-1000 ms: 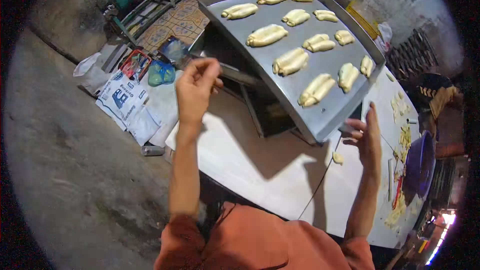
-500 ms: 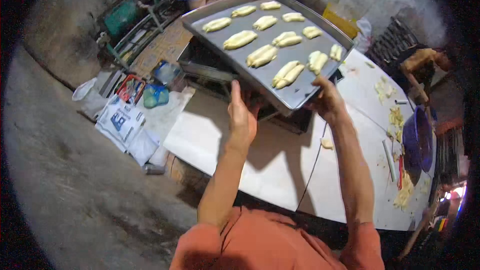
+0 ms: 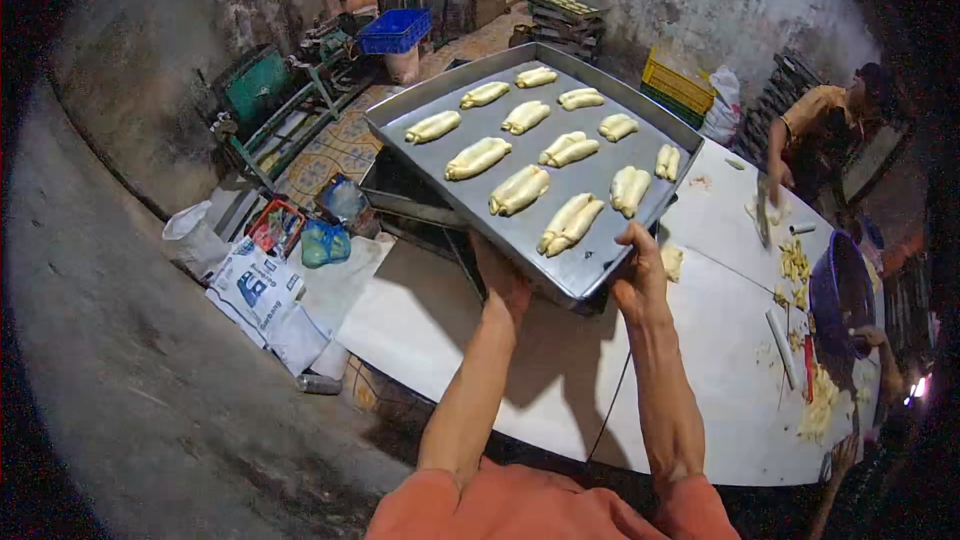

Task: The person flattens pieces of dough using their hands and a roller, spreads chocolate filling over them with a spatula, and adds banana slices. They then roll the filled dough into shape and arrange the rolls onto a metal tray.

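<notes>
A square grey metal baking tray [image 3: 590, 180] is tilted in front of me above the table. Rows of pale raw dough rolls [image 3: 572, 224], several of them ridged lengthwise, lie spaced out on it. My right hand [image 3: 643, 275] grips the near right corner, thumb over the rim and the other fingers beneath. From below, my left hand [image 3: 500, 278] supports the tray's near left side; its fingertips are hidden under the metal. Beneath and to the left are other dark trays [image 3: 405, 190], partly covered by the one I hold.
The white table [image 3: 680, 390] carries dough scraps [image 3: 818, 405], a pale rolling pin [image 3: 782, 348] and a purple basin [image 3: 835, 290]. Another person [image 3: 815, 120] works at the right. A blue crate [image 3: 396, 28], yellow crate [image 3: 678, 80] and white sack [image 3: 255, 290] stand around.
My left hand has slid forward under the tray, from standing upright at its edge. The tray sits lower in view, and my right hand has shifted slightly left with its corner.
</notes>
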`<state>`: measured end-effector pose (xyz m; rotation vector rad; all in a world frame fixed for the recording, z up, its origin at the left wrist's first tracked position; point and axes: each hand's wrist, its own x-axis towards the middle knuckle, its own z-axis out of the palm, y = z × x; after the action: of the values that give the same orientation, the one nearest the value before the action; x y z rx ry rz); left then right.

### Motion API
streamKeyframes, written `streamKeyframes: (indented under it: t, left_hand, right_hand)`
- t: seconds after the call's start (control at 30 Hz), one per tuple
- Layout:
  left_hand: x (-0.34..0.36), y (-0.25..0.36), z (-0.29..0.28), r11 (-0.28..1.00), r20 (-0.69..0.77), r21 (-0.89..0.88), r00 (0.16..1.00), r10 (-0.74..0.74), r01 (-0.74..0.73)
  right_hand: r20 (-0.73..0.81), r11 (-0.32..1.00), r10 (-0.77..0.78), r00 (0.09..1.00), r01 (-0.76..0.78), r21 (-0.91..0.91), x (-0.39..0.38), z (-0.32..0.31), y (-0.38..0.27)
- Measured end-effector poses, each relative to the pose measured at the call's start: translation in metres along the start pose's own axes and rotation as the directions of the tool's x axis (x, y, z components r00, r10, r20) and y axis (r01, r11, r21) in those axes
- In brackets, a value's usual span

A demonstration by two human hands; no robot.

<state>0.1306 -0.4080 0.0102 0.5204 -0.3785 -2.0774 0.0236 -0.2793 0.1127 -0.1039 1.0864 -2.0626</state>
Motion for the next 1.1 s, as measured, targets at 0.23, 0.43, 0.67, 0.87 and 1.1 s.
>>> streamKeyframes:
  t: [0.23, 0.43, 0.67, 0.87, 1.1]
  left_hand:
    - [0.046, -0.018, -0.054, 0.955, 0.511, 0.022, 0.825, 0.244, -0.296]
    - [0.087, -0.010, -0.052, 0.992, 0.047, 0.056, 0.993, 0.110, -0.113]
    - [0.079, 0.081, -0.051, 0.977, -0.280, 0.196, 0.950, 0.137, -0.083]
    - [0.037, 0.205, -0.059, 0.940, -0.270, 0.214, 0.909, 0.318, -0.265]
    - [0.003, 0.321, -0.067, 0.752, -0.161, 0.319, 0.749, 0.643, -0.577]
  right_hand:
    - [0.078, 0.970, -0.142, 0.987, 0.154, -0.189, -0.009, -0.023, -0.002]
    - [-0.081, 0.981, -0.190, 0.978, 0.186, -0.055, -0.039, 0.002, -0.020]
    - [-0.062, 0.935, -0.304, 0.951, 0.285, -0.213, -0.053, -0.050, -0.058]
    - [0.109, 0.562, -0.603, 0.790, 0.518, -0.645, -0.038, -0.109, -0.075]
    - [0.087, 0.541, -0.699, 0.709, 0.605, -0.585, -0.033, -0.098, -0.067]
